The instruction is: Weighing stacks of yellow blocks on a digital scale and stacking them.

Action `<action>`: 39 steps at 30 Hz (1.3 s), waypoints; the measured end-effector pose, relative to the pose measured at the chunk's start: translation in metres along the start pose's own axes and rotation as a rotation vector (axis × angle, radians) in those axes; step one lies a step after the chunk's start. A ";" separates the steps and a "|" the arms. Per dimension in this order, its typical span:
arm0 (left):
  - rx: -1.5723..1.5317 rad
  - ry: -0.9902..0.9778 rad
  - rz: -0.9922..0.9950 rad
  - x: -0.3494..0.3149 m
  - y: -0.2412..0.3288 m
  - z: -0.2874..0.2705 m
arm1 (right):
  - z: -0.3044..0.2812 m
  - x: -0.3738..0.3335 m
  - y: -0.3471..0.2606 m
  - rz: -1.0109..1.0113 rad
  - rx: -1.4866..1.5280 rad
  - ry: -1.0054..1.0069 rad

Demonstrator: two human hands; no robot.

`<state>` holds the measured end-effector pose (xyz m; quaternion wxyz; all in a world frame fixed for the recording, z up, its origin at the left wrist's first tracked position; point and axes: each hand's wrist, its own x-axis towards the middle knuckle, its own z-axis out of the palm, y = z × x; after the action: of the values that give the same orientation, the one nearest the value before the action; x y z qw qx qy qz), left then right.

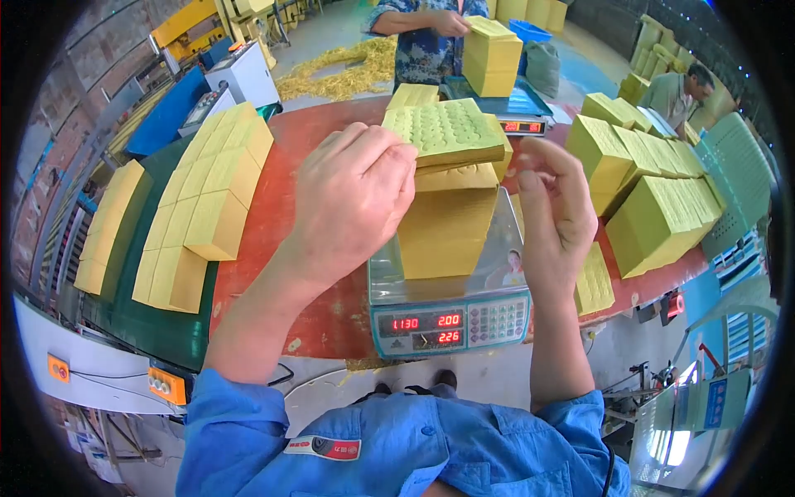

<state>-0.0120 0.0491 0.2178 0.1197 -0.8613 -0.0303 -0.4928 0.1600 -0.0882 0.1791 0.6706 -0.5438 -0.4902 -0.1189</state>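
On the scale [451, 321] with red digits stands a tall block of yellow paper [445, 236]. A thinner stack of yellow paper [447, 132], its top pressed with a wavy pattern, lies askew over it. My left hand [356, 195] is closed at the left edge of this top stack; its fingertips are partly hidden. To the right of the stack, my right hand [561, 203] is raised with fingers curved and apart, touching nothing visible.
Rows of yellow paper blocks stand on a green surface [178, 327] at left; more blocks [662, 219] stand at right on the red table [286, 166]. Across it, a person [426, 45] handles a block on another scale [530, 106]. Another person [679, 95] bends at far right.
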 end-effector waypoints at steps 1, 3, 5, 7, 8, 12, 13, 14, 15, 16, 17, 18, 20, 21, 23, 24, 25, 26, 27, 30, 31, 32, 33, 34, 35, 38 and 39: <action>-0.003 -0.001 0.002 -0.001 0.003 -0.002 | -0.003 -0.005 -0.005 0.002 -0.002 0.003; -0.025 0.012 0.003 -0.003 0.009 -0.006 | -0.008 -0.016 -0.017 0.246 0.217 -0.037; -0.050 -0.011 0.049 -0.002 0.024 -0.012 | -0.021 -0.020 -0.019 0.249 0.212 -0.092; -0.093 -0.034 0.103 -0.008 0.046 -0.022 | -0.030 -0.029 -0.032 0.651 0.709 -0.174; -0.082 -0.102 0.149 -0.017 0.061 -0.024 | -0.033 -0.037 -0.034 0.751 0.722 -0.155; -0.082 -0.214 0.154 -0.054 0.098 -0.028 | -0.045 -0.077 -0.033 0.825 0.551 -0.171; -0.129 -0.208 0.162 -0.059 0.109 -0.021 | -0.053 -0.089 -0.024 0.772 0.503 -0.169; -0.257 -0.116 -0.084 -0.066 0.115 -0.016 | -0.061 -0.091 -0.028 0.859 0.563 -0.213; -0.379 -0.028 -0.335 -0.076 0.122 -0.009 | -0.068 -0.095 -0.029 0.865 0.552 -0.199; -0.586 0.004 -0.549 -0.092 0.131 -0.002 | -0.074 -0.103 -0.032 0.884 0.577 -0.181; -0.579 -0.004 -0.572 -0.094 0.142 0.006 | -0.080 -0.110 -0.032 0.916 0.604 -0.176; -0.823 0.000 -0.836 -0.093 0.153 0.015 | -0.086 -0.114 -0.034 0.955 0.560 -0.176; -1.210 -0.059 -1.207 -0.094 0.169 0.024 | -0.108 -0.124 -0.028 0.941 0.533 -0.200; -1.212 -0.090 -1.278 -0.087 0.180 0.031 | -0.120 -0.127 -0.022 0.904 0.501 -0.203; -1.274 -0.128 -1.299 -0.081 0.196 0.048 | -0.145 -0.128 -0.003 0.903 0.492 -0.216; -1.260 -0.120 -1.311 -0.076 0.205 0.060 | -0.159 -0.128 0.010 0.918 0.471 -0.219; -1.240 -0.149 -1.341 -0.073 0.213 0.072 | -0.172 -0.130 0.020 0.940 0.448 -0.212; -1.224 -0.181 -1.369 -0.069 0.222 0.085 | -0.184 -0.122 0.029 0.979 0.441 -0.184; -1.226 -0.191 -1.380 -0.065 0.230 0.100 | -0.196 -0.116 0.036 1.006 0.436 -0.149; -1.138 -0.285 -1.406 -0.050 0.260 0.156 | -0.246 -0.121 0.085 0.894 0.163 -0.158; -1.145 -0.284 -1.416 -0.049 0.269 0.182 | -0.264 -0.121 0.102 0.915 0.067 -0.150; -1.108 -0.377 -1.433 -0.051 0.279 0.210 | -0.278 -0.121 0.120 0.930 -0.024 -0.143; -1.066 -0.471 -1.450 -0.055 0.288 0.235 | -0.290 -0.124 0.141 0.935 -0.026 -0.148; -1.008 -0.450 -1.346 -0.059 0.299 0.258 | -0.301 -0.130 0.160 0.933 -0.070 -0.071; -0.946 -0.427 -1.243 -0.063 0.310 0.279 | -0.310 -0.134 0.176 0.928 -0.111 0.002; -0.886 -0.604 -1.214 -0.071 0.324 0.318 | -0.335 -0.141 0.214 0.920 -0.160 -0.018; -0.875 -0.602 -1.223 -0.070 0.328 0.323 | -0.339 -0.141 0.222 0.895 -0.212 -0.056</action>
<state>0.2801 -0.1876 -0.0568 -0.5320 -0.7568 -0.3316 -0.1854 0.4237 -0.3437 -0.0436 0.5831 -0.7707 -0.2102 0.1478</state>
